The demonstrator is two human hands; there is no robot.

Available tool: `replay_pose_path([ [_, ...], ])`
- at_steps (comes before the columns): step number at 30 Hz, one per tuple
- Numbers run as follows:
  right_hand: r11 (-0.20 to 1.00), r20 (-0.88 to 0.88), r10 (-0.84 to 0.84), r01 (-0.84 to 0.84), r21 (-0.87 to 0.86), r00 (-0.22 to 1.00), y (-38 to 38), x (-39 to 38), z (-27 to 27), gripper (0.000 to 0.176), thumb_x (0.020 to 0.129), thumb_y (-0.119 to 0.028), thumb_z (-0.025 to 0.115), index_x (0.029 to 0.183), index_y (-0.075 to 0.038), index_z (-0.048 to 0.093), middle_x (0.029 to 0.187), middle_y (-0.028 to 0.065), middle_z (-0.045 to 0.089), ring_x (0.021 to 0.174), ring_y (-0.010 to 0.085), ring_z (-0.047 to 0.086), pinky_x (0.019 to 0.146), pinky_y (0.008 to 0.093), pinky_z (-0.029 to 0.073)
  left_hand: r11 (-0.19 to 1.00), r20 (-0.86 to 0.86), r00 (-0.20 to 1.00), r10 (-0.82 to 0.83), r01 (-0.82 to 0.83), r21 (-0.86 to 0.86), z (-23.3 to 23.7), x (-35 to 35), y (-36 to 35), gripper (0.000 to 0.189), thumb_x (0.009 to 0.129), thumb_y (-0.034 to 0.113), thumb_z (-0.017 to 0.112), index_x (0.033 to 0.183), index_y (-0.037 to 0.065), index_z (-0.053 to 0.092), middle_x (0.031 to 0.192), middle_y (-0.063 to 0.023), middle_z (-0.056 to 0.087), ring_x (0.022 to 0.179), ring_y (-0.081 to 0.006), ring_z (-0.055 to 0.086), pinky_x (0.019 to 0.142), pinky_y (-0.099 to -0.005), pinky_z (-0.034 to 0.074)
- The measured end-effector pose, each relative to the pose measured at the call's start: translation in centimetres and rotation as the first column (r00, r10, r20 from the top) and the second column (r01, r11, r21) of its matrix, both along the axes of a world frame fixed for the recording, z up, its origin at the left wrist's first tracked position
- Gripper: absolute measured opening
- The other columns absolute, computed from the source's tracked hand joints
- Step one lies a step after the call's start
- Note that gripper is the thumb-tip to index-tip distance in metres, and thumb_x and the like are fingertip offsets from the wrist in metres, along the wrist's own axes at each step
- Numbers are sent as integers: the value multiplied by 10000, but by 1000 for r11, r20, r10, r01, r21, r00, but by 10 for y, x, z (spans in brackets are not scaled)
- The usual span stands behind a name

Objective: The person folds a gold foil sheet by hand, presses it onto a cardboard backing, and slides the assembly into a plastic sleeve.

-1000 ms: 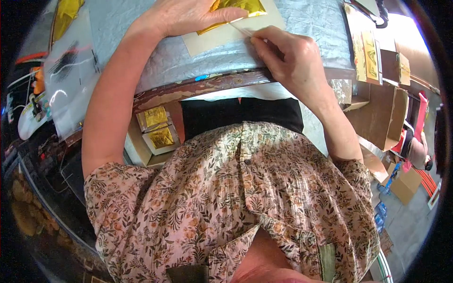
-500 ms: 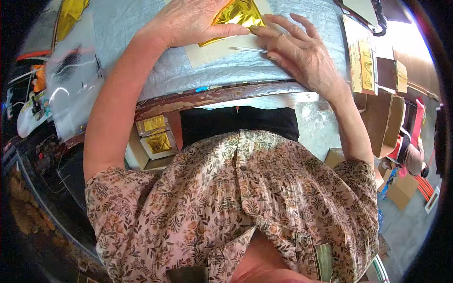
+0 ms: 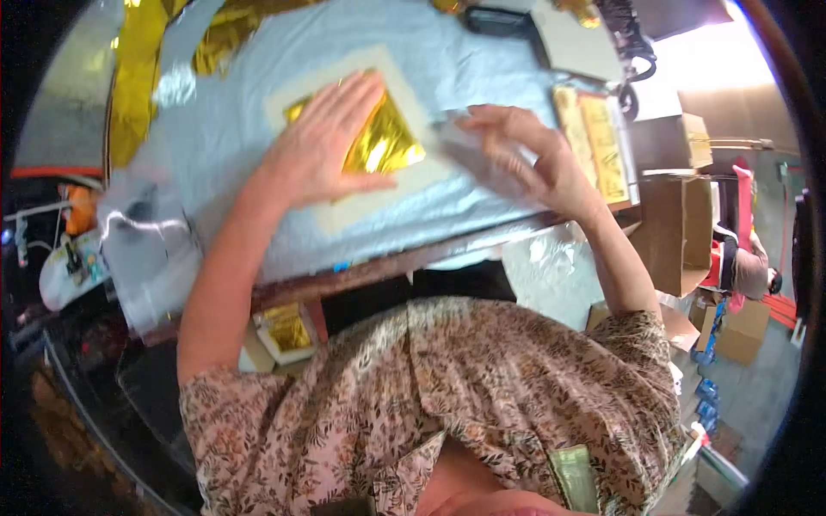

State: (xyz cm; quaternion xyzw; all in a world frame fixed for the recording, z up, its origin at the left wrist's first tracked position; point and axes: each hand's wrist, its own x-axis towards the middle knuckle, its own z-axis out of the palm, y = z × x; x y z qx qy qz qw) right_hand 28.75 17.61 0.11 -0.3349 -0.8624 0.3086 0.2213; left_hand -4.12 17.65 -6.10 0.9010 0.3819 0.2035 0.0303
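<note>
Gold foil under my left hand.
From my head view, that hand lies flat, thumb spread; the foil rests on a pale sheet. My right hand, half-curled and blurred, is near; I can't tell its hold.

Gold foil: hard bright glare beside my left hand
My right hand: smeared by blur
Clear plastic sheet: white reflected streak
Upper right: blown-out white light
Lower left: dim, deep shadow
View's rim: fisheye-bowed, black corners
</note>
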Motion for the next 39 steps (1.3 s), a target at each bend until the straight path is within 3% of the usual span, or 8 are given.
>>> replay_pose_path([
  [4,811,-62,-560,562,166,826,88,8,43,218,988,-185,711,1067,16,748,923,111,758,914,194,722,838,333,548,994,-58,998,21,-27,-109,10,3,-6,1136,828,725,686,1578,-42,315,1658,-195,308,1536,-344,304,1281,-457,239],
  [7,660,68,-698,603,447,713,132,-16,88,218,917,-140,660,994,58,710,804,260,708,714,374,708,637,430,558,989,-52,999,14,-22,-148,12,1,-7,1128,829,724,682,1569,-48,324,1659,-192,304,1540,-344,292,1283,-460,233],
  [11,460,-125,-724,609,645,679,251,2,25,139,871,-87,645,808,19,710,817,291,672,780,447,691,678,491,546,993,-25,1000,9,-12,-117,5,0,-5,1105,841,728,667,1557,-48,343,1650,-196,320,1537,-342,299,1281,-459,237],
  [14,593,17,-478,309,744,878,173,-33,51,134,871,-88,690,830,38,706,795,240,706,736,400,700,666,452,556,997,-36,999,34,-37,-65,-4,1,-4,1100,849,740,651,1556,-47,348,1641,-198,337,1534,-342,307,1279,-460,242],
  [16,911,-57,-307,310,272,950,126,-50,33,119,859,-86,733,899,26,736,745,185,704,717,341,700,685,413,562,998,-48,998,41,-44,-51,-7,0,-6,1094,857,752,633,1557,-41,355,1634,-197,352,1532,-336,312,1279,-454,246],
  [19,944,-46,19,-3,329,999,67,-57,-17,259,909,-255,794,1047,-38,766,912,142,732,819,272,713,693,370,546,1000,-24,999,28,-28,-11,-8,-1,-3,1096,857,756,627,1562,-38,353,1632,-190,361,1530,-329,317,1279,-447,248],
  [28,934,128,-196,146,326,972,12,-71,-41,634,771,-417,881,1226,-30,666,1129,112,651,1103,308,590,1009,404,458,1000,25,1000,1,0,-21,-12,-1,-3,1066,848,676,700,1594,15,320,1675,-141,293,1548,-324,282,1280,-474,238],
  [39,916,254,-385,333,224,887,16,-81,-39,440,810,-237,834,1128,30,688,1067,216,674,1068,383,641,957,433,526,999,-28,1000,-13,12,-47,-1,3,0,1123,832,737,664,1571,-43,335,1650,-194,333,1540,-337,300,1278,-455,236],
])
